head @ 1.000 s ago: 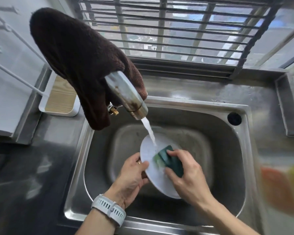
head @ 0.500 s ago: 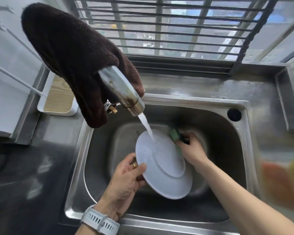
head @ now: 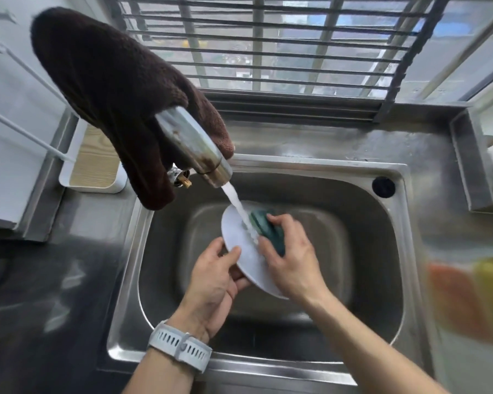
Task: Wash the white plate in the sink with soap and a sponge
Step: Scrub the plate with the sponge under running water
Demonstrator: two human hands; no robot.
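A white plate point(head: 241, 237) is held tilted over the steel sink point(head: 353, 280). My left hand point(head: 215, 277) grips its lower left rim, thumb on the face. My right hand point(head: 292, 261) grips a dark green sponge point(head: 265, 226) and presses it against the plate's right side. Water streams from the metal faucet point(head: 194, 149) onto the plate just left of the sponge. The plate's right part is hidden behind my right hand.
A brown towel point(head: 111, 89) hangs over the faucet. A white tray with a wooden insert point(head: 93, 169) sits left of the sink. Blurred orange and yellow things point(head: 473, 297) lie on the right counter. A barred window point(head: 282, 46) runs behind.
My right hand brought the sponge from behind the plate's far edge back onto its face. The plate turned more edge-on under the stream.
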